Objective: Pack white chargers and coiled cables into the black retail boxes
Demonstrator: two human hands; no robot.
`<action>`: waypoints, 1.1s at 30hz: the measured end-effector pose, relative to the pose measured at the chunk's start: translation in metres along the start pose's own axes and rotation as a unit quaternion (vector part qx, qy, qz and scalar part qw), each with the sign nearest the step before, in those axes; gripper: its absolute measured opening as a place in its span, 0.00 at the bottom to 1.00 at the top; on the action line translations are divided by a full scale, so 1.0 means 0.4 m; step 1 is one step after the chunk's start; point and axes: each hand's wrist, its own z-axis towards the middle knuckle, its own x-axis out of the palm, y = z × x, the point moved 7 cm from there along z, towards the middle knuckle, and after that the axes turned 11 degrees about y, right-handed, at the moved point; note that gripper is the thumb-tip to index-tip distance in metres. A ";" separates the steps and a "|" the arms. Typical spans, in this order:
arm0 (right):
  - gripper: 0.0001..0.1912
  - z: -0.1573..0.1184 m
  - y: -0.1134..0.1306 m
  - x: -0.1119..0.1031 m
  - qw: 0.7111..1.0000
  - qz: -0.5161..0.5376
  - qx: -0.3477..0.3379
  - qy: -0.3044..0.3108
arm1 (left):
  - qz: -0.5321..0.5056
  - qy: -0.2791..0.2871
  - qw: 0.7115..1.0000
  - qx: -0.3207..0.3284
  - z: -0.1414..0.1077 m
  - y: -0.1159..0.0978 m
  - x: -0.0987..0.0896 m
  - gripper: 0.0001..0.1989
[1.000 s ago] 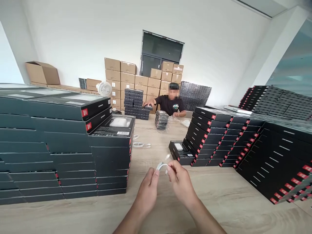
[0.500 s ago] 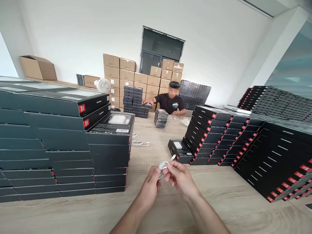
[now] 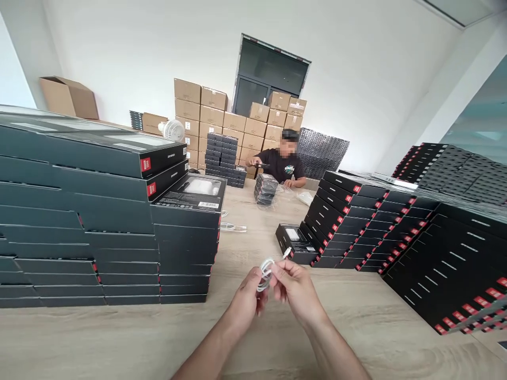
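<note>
A white charging cable [image 3: 266, 273], wound into a small coil, is held between my two hands above the table [image 3: 245, 338]. My left hand [image 3: 249, 293] grips the coil's left side between thumb and fingers. With thumb and fingertips, my right hand [image 3: 292, 282] pinches the cable on the right; the plug end [image 3: 287, 253] sticks up beyond those fingers. Past my hands to the right lies a single black box [image 3: 295, 244] with a clear window. More white coiled cable [image 3: 233, 227] lies on the table, partly behind the left stack.
Tall stacks of black boxes [image 3: 119, 253] rise on the left; others [image 3: 348, 221] stand on the right. Across the table a co-worker [image 3: 285, 163] sits by a wrapped stack of small packs [image 3: 265, 189]. Brown cartons [image 3: 214, 113] and a white fan [image 3: 173, 130] are behind.
The coil looks slightly more open, and the plug end has shifted a little right. My view has turned slightly left. The co-worker's hand has lifted a dark item from the far stack.
</note>
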 end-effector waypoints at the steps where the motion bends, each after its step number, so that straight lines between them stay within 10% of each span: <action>1: 0.21 -0.001 -0.003 0.008 1.000 -0.027 -0.008 0.002 | -0.013 0.000 1.000 0.000 0.001 0.003 -0.001 0.28; 6: 0.11 -0.012 0.029 0.007 0.969 -0.212 -0.100 -0.080 | -0.027 0.007 0.999 0.024 0.000 -0.014 -0.001 0.28; 10: 0.18 -0.009 0.025 -0.056 0.972 -0.137 -0.105 -0.161 | -0.020 0.036 0.999 0.033 -0.015 -0.041 0.012 0.29; 17: 0.23 0.018 -0.012 -0.018 0.998 -0.020 -0.008 0.051 | -0.021 0.076 0.997 0.006 -0.031 -0.063 0.009 0.21; 33: 0.24 -0.006 0.001 0.035 0.998 -0.036 -0.040 0.022 | 0.273 -0.076 0.958 0.033 -0.057 -0.123 -0.046 0.10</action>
